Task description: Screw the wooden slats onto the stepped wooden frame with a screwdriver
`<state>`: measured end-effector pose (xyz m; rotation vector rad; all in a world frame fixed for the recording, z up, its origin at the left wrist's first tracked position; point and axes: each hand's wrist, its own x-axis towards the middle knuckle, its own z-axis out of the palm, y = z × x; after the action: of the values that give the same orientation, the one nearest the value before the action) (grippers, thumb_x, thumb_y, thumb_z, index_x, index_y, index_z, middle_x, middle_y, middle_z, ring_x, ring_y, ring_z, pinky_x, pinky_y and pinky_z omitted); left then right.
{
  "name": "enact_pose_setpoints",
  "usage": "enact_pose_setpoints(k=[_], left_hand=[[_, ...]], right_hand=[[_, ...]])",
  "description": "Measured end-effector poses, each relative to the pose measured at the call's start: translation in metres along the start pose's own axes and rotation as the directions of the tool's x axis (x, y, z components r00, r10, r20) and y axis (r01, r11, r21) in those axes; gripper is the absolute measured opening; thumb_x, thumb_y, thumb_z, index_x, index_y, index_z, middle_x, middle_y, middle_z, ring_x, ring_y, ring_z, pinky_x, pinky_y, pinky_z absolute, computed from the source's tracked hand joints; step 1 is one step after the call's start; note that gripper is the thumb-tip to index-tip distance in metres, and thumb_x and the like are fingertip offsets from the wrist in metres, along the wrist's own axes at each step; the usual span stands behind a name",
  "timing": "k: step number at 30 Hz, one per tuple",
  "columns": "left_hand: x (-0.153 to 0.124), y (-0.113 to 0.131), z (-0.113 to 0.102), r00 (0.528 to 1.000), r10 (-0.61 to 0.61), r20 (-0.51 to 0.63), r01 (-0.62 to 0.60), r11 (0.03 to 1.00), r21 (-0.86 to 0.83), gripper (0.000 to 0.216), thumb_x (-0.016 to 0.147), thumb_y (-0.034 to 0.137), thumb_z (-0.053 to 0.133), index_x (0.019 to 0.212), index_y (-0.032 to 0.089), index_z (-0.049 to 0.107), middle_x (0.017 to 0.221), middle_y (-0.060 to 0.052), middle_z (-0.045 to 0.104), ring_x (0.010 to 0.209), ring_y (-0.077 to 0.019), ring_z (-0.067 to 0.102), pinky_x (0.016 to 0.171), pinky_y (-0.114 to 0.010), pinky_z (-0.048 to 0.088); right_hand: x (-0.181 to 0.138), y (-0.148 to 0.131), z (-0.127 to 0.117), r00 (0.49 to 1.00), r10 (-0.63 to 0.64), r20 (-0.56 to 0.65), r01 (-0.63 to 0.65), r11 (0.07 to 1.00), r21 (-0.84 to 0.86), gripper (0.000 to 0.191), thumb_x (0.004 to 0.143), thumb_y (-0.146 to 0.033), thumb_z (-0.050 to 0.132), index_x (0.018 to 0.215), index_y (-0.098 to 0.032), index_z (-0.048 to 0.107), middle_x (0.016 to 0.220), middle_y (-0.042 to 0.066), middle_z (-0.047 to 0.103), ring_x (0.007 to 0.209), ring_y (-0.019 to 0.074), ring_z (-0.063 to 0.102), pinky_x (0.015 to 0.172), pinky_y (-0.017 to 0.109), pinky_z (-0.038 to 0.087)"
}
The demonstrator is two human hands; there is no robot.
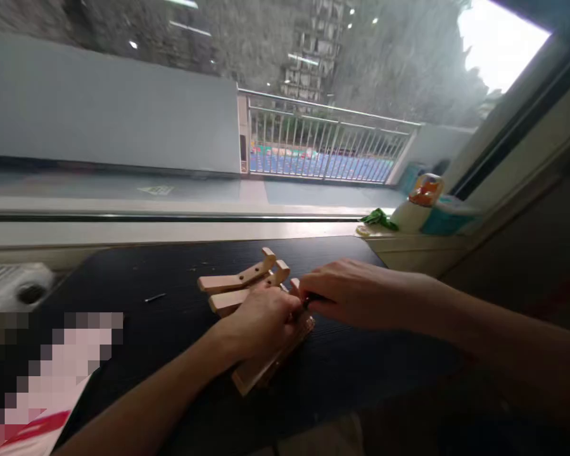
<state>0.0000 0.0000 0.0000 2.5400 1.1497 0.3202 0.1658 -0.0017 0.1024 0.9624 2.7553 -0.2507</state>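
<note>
Wooden assembly [240, 282] on the black desk [171, 335], a little past the middle toward the far edge: pale slats joined together, two arms with notched ends sticking out to the left, and a longer board running back toward the near edge. The left hand [261, 320] is right on top of it, fingers curled down and closed over the slats, pinning the piece to the desk. The right hand [351, 291] comes in from the right, fingertips pinched tight on a small dark tool [313, 299], its tip up against the wood just beside the left hand's knuckles. What kind of tool it is, I cannot tell; most of it is hidden in the fingers.

Out to the left on the desk, well apart from the wood, lies a thin dark pin [155, 297]. Beyond the desk's far right corner, on the windowsill, sit a crumpled green scrap [379, 219], a white and orange container [420, 202] and a teal box [449, 218]. Off the left edge there's a blurred white bundle [16, 285].
</note>
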Motion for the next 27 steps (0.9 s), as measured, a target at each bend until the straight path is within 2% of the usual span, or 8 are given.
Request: enact_pose_setpoints(k=[6,11,15,20,27], left_hand=[[-0.001,0.003,0.001,1.0,0.003,-0.005,-0.003,1.0,0.024,0.014,0.078,0.021,0.051,0.068,0.02,0.061,0.082,-0.003,0.072,0.086,-0.0228,0.065,0.084,-0.036,0.045],[-0.003,0.001,0.0,0.999,0.007,0.045,-0.009,0.999,0.054,0.01,0.076,0.025,0.056,0.078,0.022,0.065,0.088,-0.003,0.071,0.088,-0.0242,0.064,0.083,-0.037,0.046],[-0.005,0.004,-0.003,0.997,0.005,0.077,-0.013,0.994,0.107,0.024,0.069,0.033,0.067,0.09,0.023,0.065,0.1,-0.005,0.069,0.097,-0.029,0.061,0.089,-0.043,0.044],[-0.006,0.007,-0.006,0.995,-0.007,0.099,-0.006,0.992,0.125,0.02,0.069,0.025,0.062,0.088,0.021,0.063,0.1,-0.006,0.067,0.098,-0.0279,0.06,0.089,-0.042,0.045],[-0.007,0.006,-0.006,0.996,0.004,0.094,-0.016,0.992,0.128,0.016,0.066,0.023,0.06,0.083,0.02,0.061,0.092,-0.005,0.067,0.091,-0.0276,0.061,0.088,-0.043,0.045]], right_hand=[[0.005,-0.006,-0.006,0.995,0.049,0.086,-0.039,0.992,-0.123,0.012,0.082,-0.011,0.053,0.088,-0.018,0.06,0.081,0.003,0.069,0.072,0.0157,0.061,0.054,0.026,0.027],[0.011,-0.01,-0.004,0.995,0.084,0.056,-0.071,0.977,-0.201,0.011,0.086,-0.022,0.053,0.085,-0.017,0.063,0.071,0.004,0.068,0.064,0.0157,0.061,0.051,0.026,0.025],[0.007,-0.009,-0.003,0.99,0.137,0.044,-0.123,0.964,-0.238,0.017,0.088,-0.028,0.049,0.087,-0.018,0.063,0.073,0.005,0.069,0.062,0.0172,0.061,0.052,0.026,0.027],[0.001,-0.008,-0.009,0.994,0.101,0.036,-0.092,0.976,-0.197,0.018,0.08,-0.019,0.055,0.097,-0.022,0.061,0.081,0.003,0.07,0.072,0.0194,0.063,0.056,0.027,0.029],[0.004,-0.007,-0.011,0.997,0.027,0.068,-0.021,0.996,-0.089,0.013,0.085,-0.011,0.052,0.085,-0.019,0.062,0.085,0.003,0.069,0.08,0.0159,0.062,0.059,0.025,0.031]])
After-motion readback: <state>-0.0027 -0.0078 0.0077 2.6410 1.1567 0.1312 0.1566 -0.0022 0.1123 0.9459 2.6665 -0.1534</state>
